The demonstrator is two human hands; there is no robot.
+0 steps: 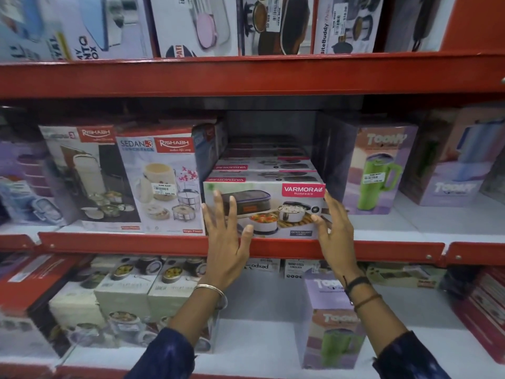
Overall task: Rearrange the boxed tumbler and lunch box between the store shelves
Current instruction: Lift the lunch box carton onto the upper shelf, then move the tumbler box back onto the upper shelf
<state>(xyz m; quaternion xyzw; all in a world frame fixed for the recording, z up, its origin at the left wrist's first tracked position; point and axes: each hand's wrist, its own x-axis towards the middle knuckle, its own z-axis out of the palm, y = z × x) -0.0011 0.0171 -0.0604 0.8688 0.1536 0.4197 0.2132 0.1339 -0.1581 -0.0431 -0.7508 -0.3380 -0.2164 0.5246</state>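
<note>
Nearest: two dark blue sleeves reaching forward and up from the bottom edge. Left wrist carries a silver bangle [216, 292]; right wrist has dark thread bands [358, 285].

Lower shelf, beneath the right forearm: a boxed tumbler [332, 332] stands upright, lilac carton with a green mug pictured, well apart from both hands.

Left hand [225, 242]: grip wide, fingers spread flat against the front left face of the lunch box [269, 207], thumb near the red shelf lip [382, 250]. Right hand [334, 231]: grip wide, fingers at the box's right front corner, thumb on its front face. Neither hand is closed round the box.

The lunch box, marked Varmora, sits at the front edge of the middle shelf. More Varmora boxes lie behind it.

Beside it, left: Sedan-3 carton [164, 184]. Right: another tumbler carton [379, 170].
</note>
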